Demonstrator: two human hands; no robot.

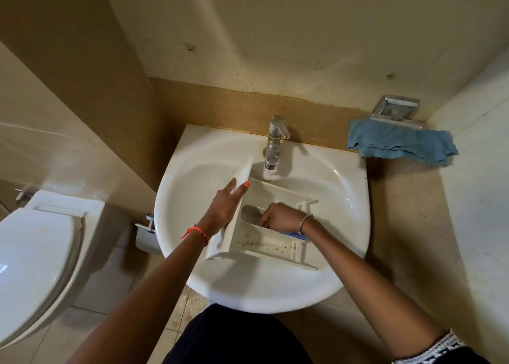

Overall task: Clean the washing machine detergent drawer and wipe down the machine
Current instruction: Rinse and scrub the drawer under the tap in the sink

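The detergent drawer [264, 249] lies tilted in the sink [248, 289], brown specks on its floor. Your left hand [223, 206] grips its front panel, and your right hand [281, 217] curls down inside a compartment; I cannot tell whether it pinches anything. Held from one end only, the drawer could slip once wet and knock the basin, and hard scrubbing might snap its thin dividers.

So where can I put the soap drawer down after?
The counter right of the sink, in front of the blue cloth, is bare. So is the sink's left side. The middle is crowded: drawer, left hand, right hand, tap.
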